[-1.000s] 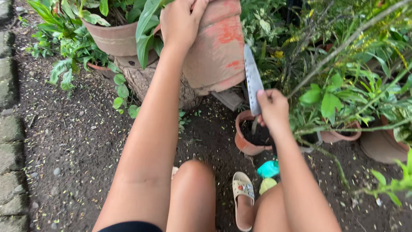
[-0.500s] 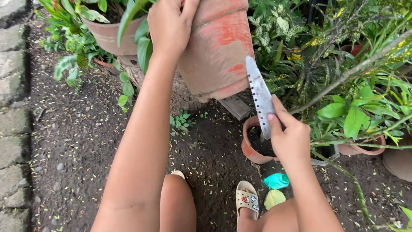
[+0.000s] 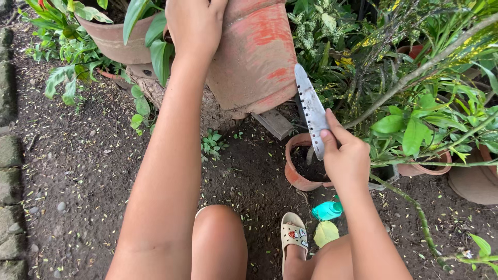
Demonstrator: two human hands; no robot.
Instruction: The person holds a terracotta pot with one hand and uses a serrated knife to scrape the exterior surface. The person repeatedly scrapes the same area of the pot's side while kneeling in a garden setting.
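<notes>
My left hand (image 3: 194, 23) grips the rim of a large, tilted terracotta pot (image 3: 257, 57) with red paint patches, resting on a tree stump (image 3: 207, 111). My right hand (image 3: 346, 161) holds a kitchen knife (image 3: 311, 111) with a perforated blade, point up, beside the pot's lower right edge. Just below the knife sits a small terracotta pot (image 3: 296, 173) filled with dark soil.
Another clay pot with leafy plants (image 3: 116, 39) stands at top left. Dense green and yellow foliage (image 3: 415, 78) and more pots (image 3: 474, 181) fill the right. A teal bottle (image 3: 327, 210) lies on the soil by my sandalled foot (image 3: 293, 233). Stone edging (image 3: 9, 171) runs along the left.
The view shifted slightly. My right hand with the knife rose toward the big pot, then drifted a little left. My left hand kept its grip on the pot rim.
</notes>
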